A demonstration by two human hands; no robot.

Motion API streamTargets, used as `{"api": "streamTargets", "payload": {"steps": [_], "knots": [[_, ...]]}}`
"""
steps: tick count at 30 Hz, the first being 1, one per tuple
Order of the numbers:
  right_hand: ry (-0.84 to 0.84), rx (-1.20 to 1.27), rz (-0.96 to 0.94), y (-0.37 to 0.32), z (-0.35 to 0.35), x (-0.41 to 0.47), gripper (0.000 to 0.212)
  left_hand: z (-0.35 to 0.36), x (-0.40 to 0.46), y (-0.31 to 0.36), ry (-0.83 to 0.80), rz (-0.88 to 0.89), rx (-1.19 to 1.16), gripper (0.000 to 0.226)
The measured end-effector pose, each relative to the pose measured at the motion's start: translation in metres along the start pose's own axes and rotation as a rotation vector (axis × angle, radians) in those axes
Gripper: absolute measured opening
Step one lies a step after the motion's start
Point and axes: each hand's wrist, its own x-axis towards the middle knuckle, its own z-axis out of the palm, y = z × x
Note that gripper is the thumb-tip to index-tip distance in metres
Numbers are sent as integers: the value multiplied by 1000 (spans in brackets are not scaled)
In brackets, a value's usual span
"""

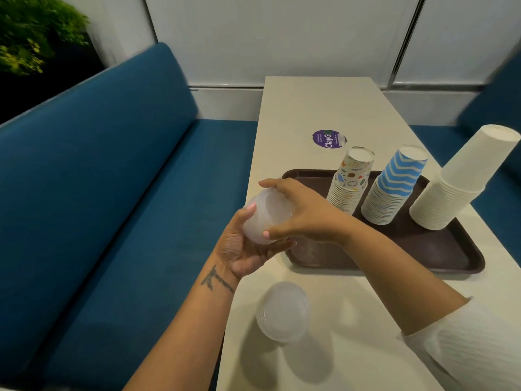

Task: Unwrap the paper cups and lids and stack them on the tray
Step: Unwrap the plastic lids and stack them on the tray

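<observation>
- Both hands grasp one stack of lids (266,214) at the desk's left edge: left hand (242,249) beneath, right hand (298,213) above.
- Tray (439,249) lies just right, nearer the right hand.
- Second lid stack (283,310) rests nearer the person.

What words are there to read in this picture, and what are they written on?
"ClayGo": on the round purple sticker on the table.
Smaller lines on that sticker: too small to read.
The doodle cups show drawings only; any lettering is too blurred to tell.
The striped cups, white cups, lids and tray: no text.
</observation>
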Motion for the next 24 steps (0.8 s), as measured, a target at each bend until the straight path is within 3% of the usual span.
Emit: {"api": "streamTargets", "payload": {"steps": [6,11,18,24], "knots": [[4,249,60,10,-6,6,74,-8,8,3,6,-42,-48,93],[49,463,101,18,-15,11,68,-12,13,4,-1,-81,-127,92],[9,168,59,19,-13,19,72,-8,23,4,18,-55,-75,98],[-8,80,42,22,-8,25,77,-8,30,2,76,-37,-41,101]]}}
